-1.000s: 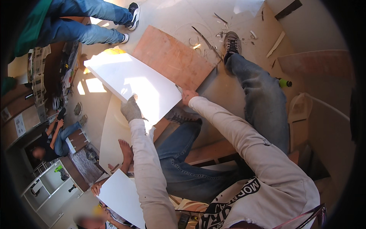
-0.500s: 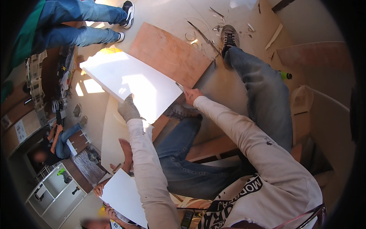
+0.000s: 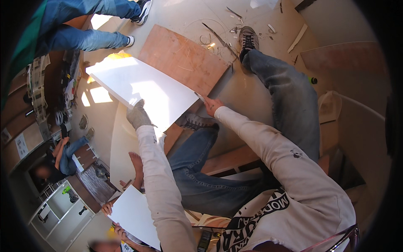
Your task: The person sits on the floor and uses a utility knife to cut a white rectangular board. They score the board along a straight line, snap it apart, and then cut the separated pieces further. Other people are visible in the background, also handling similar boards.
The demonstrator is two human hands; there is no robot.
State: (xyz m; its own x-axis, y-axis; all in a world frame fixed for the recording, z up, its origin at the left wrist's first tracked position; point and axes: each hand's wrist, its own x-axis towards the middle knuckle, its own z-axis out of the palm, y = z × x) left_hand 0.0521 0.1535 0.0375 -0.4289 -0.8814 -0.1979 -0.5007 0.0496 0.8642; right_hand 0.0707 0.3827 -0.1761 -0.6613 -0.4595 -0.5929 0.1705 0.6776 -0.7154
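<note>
Easing outward, the person's right hand (image 3: 213,106) now sits just past the three o'clock corner of the white panel (image 3: 145,86), where a second ago it overlapped that corner. It is bare and closed around a slim tool (image 3: 200,97), whose tip reaches back to the panel's edge; whether tip and edge touch is too small to tell. The left hand (image 3: 139,115), in a grey glove, has kept its place at about six o'clock on the panel, gripping the near edge, though its fingers underneath are hidden. The panel lies toward ten o'clock from the middle of the view, a patch of sunlight across its face, with a reddish plywood board (image 3: 182,58) on the floor beyond it at eleven. The whole scene has slid slightly leftward, likely from a small turn of the head, as the board and panel shift together. For the work in hand, this suggests a panel held steady by the left hand while only the tool hand adjusts, with attention on that one corner.
</note>
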